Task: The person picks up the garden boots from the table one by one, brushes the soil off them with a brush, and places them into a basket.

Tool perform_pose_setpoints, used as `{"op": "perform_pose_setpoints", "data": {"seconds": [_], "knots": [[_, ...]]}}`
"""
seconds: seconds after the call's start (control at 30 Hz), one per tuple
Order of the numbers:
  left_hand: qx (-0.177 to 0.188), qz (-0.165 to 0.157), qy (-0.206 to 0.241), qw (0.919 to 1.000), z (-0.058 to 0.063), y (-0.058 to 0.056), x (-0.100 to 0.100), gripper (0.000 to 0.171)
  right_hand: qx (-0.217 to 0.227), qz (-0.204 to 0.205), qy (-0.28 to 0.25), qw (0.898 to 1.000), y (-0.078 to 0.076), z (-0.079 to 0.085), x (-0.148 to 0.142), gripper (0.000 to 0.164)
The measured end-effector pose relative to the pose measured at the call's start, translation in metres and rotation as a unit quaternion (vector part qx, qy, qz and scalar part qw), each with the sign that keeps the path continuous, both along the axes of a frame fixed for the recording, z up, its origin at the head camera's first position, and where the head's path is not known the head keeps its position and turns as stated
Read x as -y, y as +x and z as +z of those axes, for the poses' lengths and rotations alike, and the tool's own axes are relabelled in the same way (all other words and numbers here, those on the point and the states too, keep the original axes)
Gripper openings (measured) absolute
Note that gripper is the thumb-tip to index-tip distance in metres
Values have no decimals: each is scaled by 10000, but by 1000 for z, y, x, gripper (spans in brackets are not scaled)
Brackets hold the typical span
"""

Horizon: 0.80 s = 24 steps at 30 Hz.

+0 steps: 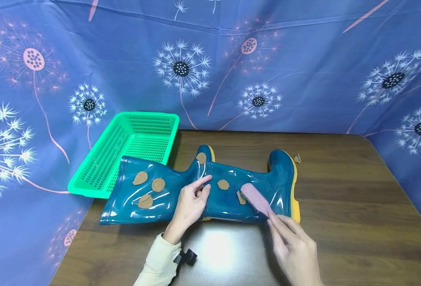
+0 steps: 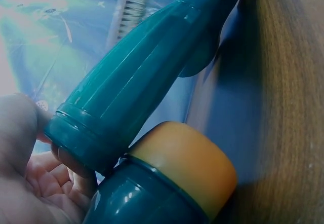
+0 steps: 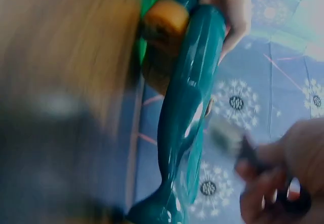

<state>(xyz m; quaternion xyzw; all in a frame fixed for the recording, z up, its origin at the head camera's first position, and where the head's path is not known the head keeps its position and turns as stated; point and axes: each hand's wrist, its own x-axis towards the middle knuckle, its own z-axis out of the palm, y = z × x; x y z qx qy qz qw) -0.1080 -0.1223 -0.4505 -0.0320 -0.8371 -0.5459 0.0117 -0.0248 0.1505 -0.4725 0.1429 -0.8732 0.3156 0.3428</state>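
1. The shiny teal rubber boot with a yellow sole (image 1: 228, 202) lies on its side on the dark brown wooden table (image 1: 360, 206), between the two hands.
2. The left hand (image 1: 191, 202) pinches its shaft opening, index finger stretched along the top, other fingers curled.
3. The right hand (image 1: 294, 248), closed round the handle, holds a pink bristle brush (image 1: 256, 200) over the shaft, beside a flat brown patch (image 1: 241, 198); whether the bristles touch cannot be told.
4. A matching second teal boot (image 1: 171, 198) lies left, near the green plastic basket (image 1: 149, 113).
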Motion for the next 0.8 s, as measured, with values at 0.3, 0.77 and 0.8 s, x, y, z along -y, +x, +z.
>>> {"op": "perform_pose_setpoints", "data": {"seconds": [0.3,0.77,0.8], "knots": [[-60,9,-8,10000,0,0,1,37,224,-253,89,9994,2,5,-2,33],[-23,25,-20,10000,0,0,0,37,-252,-73,284,9993,-3,1,-7,37],[-26,15,-17,10000,0,0,0,37,-241,-101,322,9991,-3,0,-7,38]]}}
